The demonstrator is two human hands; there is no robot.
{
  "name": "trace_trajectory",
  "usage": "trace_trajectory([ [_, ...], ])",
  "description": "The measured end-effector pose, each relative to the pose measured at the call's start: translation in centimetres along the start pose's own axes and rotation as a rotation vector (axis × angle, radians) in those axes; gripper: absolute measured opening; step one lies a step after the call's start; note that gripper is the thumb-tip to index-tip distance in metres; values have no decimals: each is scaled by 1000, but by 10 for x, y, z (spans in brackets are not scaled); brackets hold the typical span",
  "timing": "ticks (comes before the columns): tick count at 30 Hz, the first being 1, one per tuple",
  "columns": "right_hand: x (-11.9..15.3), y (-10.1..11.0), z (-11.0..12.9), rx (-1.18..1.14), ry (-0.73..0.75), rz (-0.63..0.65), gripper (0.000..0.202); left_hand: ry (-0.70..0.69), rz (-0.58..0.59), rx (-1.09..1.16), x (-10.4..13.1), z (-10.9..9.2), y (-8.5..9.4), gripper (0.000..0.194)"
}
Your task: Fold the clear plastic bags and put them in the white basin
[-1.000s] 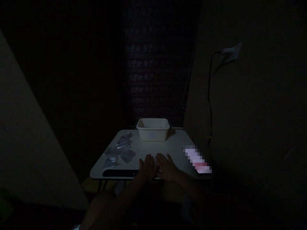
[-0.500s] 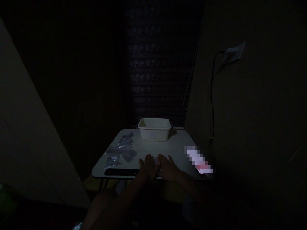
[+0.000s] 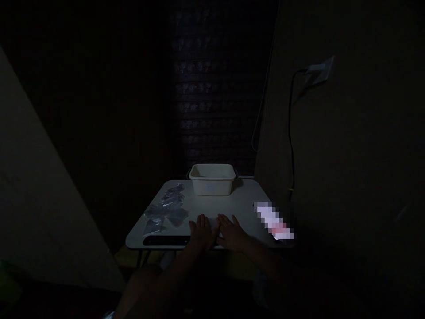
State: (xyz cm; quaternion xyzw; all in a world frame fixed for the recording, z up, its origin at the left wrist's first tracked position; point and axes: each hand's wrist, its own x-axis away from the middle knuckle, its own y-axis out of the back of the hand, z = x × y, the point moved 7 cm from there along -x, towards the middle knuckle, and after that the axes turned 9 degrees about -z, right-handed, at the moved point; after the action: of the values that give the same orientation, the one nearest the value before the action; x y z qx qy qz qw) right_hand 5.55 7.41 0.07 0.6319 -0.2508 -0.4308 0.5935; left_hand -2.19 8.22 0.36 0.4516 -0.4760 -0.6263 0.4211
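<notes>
Dim corner of a room, probably domestic; exact room type not determinable.
Far side: dark slatted blind or shade [image 3: 195,106], thin looped pull cord [image 3: 254,141] at its right edge. Right: plain wall [image 3: 348,155] with outlet plate [image 3: 320,71], black cable [image 3: 290,119] running down from it. Left: pale, flat panel or wall [image 3: 29,177], slanting in view. Between them, small light-topped counter [image 3: 239,204], rounded corners, dark slot [image 3: 164,240] along near edge, thin dark legs [image 3: 139,258]: household lap-desk type. Lighting very low.
</notes>
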Motion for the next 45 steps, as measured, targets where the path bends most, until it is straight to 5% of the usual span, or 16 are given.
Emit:
trace_trajectory([
  [5, 0, -2, -1, -5, -12, 5, 66, 91, -15, -15, -1, 14, 4, 61],
  [13, -2, -5, -2, -20, 6, 26, 65, -263, -41, 148, -2, -13, -5, 52],
  [17, -2, -5, -1, -12, 6, 50, 64, -330, -7, 148, 2, -20, -7, 48],
  [30, -2, 9, 5, 63, 32, -111, 65, -275, -30, 152, 3, -20, -5, 49],
  [45, 0, -5, 3, 41, -22, 1, 62, -278, -4, 152, 5, -22, 2, 46],
])
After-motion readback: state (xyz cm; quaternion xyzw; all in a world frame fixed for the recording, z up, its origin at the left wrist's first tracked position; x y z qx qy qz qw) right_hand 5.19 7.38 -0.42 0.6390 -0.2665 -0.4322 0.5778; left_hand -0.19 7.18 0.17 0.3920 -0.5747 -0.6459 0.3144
